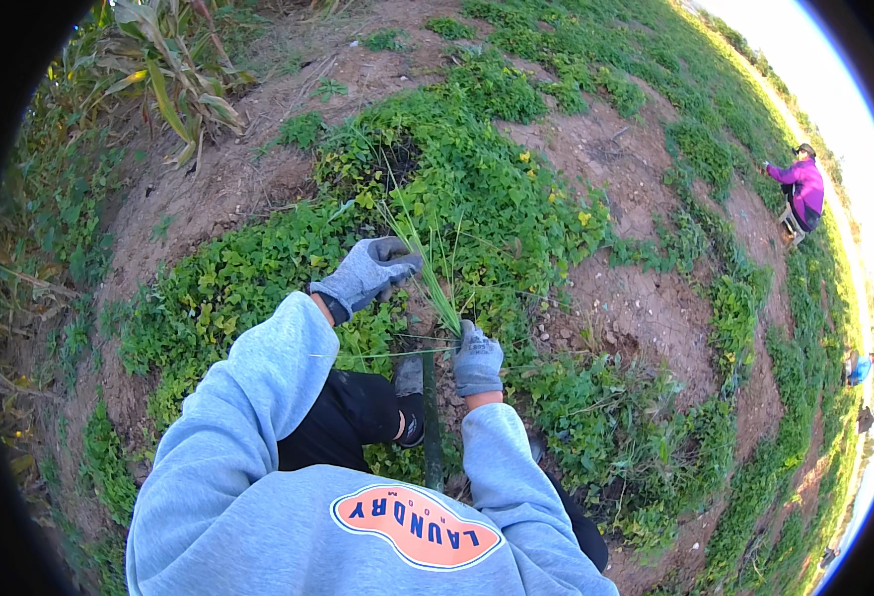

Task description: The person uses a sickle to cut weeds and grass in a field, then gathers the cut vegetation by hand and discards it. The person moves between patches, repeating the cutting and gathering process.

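In the head view, my right hand (478,359), in a grey work glove, is closed around the lower end of a bunch of long green grass (437,294). The blades fan up and to the left, and a few thin stems stick out sideways from the fist. My left hand (370,274), gloved in grey with darker fingers, has its fingers curled beside the upper blades. Its fingertips meet the grass there, but whether they pinch any is unclear. Below the hands, a dark green pole (432,425) runs between my legs, its far end hidden near the right hand.
Low leafy vines (474,171) spread around me over reddish soil (631,298). Pulled plants (623,425) lie heaped on the right. Dry corn stalks (161,67) stand at upper left. A person in a purple jacket (806,190) crouches far right, with others beyond. My shoe (411,417) is beside the pole.
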Tool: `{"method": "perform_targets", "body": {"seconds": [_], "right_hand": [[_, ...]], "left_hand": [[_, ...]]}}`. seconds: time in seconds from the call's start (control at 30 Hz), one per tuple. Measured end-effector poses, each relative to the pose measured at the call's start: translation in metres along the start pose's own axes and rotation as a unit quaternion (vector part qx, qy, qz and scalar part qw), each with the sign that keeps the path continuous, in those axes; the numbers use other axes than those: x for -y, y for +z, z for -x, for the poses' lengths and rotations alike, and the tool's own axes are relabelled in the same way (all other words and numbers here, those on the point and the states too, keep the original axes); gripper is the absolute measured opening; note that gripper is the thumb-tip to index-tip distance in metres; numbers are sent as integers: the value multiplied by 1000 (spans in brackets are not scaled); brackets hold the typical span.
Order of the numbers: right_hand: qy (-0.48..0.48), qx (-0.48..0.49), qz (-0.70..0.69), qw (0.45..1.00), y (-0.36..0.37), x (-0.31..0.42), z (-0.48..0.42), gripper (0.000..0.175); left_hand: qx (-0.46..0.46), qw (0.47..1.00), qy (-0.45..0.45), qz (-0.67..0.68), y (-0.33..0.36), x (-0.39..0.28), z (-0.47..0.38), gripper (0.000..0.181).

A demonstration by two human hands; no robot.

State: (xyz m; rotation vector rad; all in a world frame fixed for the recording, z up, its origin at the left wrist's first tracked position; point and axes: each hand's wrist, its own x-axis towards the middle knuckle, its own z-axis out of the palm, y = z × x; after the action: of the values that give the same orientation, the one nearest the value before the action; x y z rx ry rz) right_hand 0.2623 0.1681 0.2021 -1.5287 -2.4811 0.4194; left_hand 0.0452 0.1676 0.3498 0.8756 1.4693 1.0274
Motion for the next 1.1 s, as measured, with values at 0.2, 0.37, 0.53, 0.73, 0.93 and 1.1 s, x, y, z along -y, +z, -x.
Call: {"method": "perform_targets", "body": {"seconds": [0.2, 0.37, 0.53, 0.73, 0.93, 1.1], "right_hand": [[2, 23, 10, 1000, -1, 4, -1, 34], [5, 20, 2, 1000, -5, 5, 1, 35], [17, 5, -26, 1000, -6, 5, 2, 37], [44, 12, -63, 997, -5, 6, 3, 43], [60, 7, -92, 994, -12, 10, 1, 43], [66, 5, -103, 992, -16, 13, 2, 36]], "left_hand": [[-5, 998, -31, -57, -4, 6, -2, 22], [2, 1000, 12, -21, -6, 14, -4, 16], [3, 1000, -6, -11, -6, 16, -6, 16], [5, 1000, 18, -21, -7, 17, -6, 14], [-113, 845, 183, -489, -5, 18, -2, 17], [-108, 991, 12, 84, -40, 7, -12, 13]]}}
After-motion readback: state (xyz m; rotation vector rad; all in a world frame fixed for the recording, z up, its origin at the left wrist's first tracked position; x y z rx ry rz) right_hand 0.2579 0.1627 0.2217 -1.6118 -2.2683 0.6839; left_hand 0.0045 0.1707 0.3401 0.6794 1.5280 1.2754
